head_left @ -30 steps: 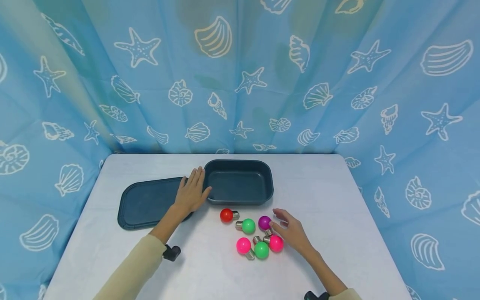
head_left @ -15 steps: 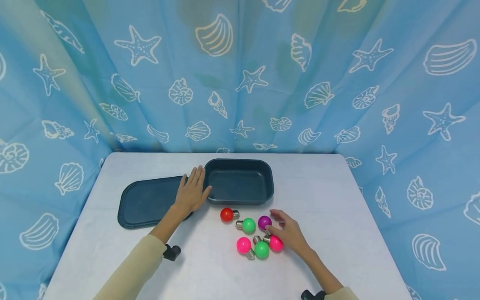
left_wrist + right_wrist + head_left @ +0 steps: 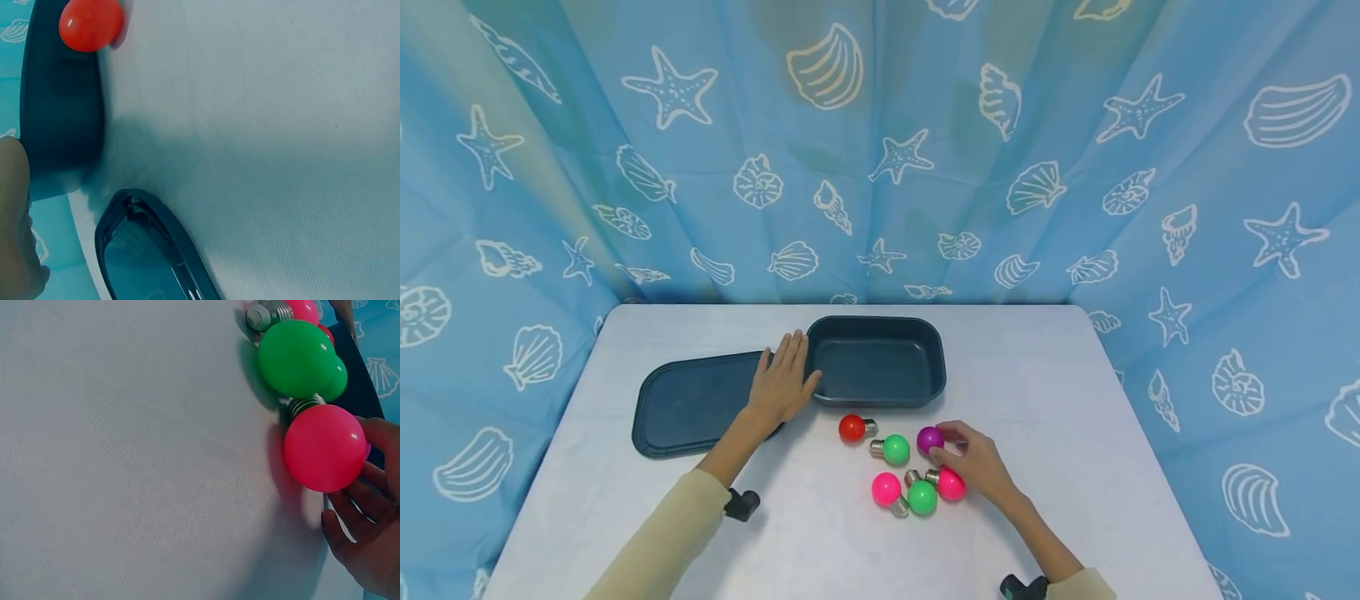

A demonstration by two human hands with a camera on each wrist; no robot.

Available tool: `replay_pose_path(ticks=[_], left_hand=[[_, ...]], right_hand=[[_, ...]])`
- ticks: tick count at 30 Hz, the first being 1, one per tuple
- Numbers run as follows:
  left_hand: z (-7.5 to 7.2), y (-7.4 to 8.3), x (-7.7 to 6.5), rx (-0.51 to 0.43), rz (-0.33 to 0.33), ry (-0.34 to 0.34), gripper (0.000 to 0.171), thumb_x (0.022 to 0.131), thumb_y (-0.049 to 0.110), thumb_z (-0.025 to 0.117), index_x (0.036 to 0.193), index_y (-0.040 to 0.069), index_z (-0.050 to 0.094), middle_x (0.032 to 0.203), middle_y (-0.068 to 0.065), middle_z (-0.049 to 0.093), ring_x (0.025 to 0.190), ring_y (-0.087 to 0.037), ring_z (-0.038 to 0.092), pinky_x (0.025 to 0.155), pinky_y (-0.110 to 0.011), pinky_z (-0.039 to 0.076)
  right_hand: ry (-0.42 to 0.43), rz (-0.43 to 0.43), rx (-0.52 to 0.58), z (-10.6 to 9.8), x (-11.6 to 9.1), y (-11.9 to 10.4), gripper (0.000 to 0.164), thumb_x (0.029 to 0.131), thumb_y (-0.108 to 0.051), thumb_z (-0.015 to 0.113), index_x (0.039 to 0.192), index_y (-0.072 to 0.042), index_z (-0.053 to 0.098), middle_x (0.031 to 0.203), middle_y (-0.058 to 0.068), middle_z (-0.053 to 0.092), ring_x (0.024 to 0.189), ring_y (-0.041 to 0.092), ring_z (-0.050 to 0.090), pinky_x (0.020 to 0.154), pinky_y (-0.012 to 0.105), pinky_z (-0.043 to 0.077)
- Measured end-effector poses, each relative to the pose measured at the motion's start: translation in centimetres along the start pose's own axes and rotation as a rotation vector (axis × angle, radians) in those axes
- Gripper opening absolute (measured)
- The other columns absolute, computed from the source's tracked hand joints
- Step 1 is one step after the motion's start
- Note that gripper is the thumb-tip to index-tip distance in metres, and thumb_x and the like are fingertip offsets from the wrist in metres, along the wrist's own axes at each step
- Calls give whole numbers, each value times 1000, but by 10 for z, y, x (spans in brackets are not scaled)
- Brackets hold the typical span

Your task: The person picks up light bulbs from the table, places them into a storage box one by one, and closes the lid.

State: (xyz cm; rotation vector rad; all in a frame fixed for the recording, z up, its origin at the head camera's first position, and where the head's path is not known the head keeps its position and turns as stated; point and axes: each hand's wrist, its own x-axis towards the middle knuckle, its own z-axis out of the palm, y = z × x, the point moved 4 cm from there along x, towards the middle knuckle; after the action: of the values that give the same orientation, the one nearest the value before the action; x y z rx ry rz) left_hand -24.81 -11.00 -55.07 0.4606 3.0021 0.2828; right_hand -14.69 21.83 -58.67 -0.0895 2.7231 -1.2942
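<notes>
My right hand (image 3: 976,463) pinches a purple light bulb (image 3: 929,438) between thumb and fingers, its metal base mostly covered by them. In the right wrist view only a sliver of purple shows behind a pink light bulb (image 3: 325,449), which sits close to the hand. My left hand (image 3: 781,385) lies with straight fingers against the left wall of a dark blue box (image 3: 880,400). The left wrist view shows only part of that hand (image 3: 15,225) at the box's end. Below the box lie a red light bulb (image 3: 852,428), a green light bulb (image 3: 896,450) and several others.
A dark blue lid (image 3: 692,408) lies flat on the white table (image 3: 1037,375), partly under my left forearm. A second green light bulb (image 3: 922,498) sits between two pink ones. A blue curtain (image 3: 880,167) with shell prints surrounds the table.
My right hand has moved left onto the purple light bulb, its fingers closing around it. The bulb has shifted slightly toward the box. My left hand has stayed at the box wall.
</notes>
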Motion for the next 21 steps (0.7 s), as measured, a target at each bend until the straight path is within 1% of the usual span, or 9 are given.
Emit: replay_pose_path(ticks=[4,9,12,21], left_hand=[[-1,2,0,-10,6,8,72,108,43,34,158,-2,10,165,-17,7,151,-32,4,119,-55,9],[0,2,0,-5,4,19,72,108,44,33,159,-2,10,165,-17,8,152,-31,5,119,-54,9],[0,0,0,-2,4,23,72,108,44,33,158,-2,11,165,-17,9,152,-31,6,119,-55,10],[2,-1,1,3,8,36,72,108,44,35,158,-2,12,165,-17,12,151,-32,9,119,-54,10]], right_hand=[[29,-14,22,-6,1,-1,44,84,-15,82,125,-10,66,115,5,69,110,26,64,92,42,54],[66,-86,72,-14,4,-8,45,84,-7,81,125,-5,65,118,10,69,108,29,66,92,43,54],[74,-118,87,-20,6,-15,45,83,-6,81,125,-4,65,119,11,68,107,29,67,92,45,53],[104,-213,71,-43,16,-41,47,85,-7,80,128,-2,63,123,15,66,108,32,66,91,54,52]])
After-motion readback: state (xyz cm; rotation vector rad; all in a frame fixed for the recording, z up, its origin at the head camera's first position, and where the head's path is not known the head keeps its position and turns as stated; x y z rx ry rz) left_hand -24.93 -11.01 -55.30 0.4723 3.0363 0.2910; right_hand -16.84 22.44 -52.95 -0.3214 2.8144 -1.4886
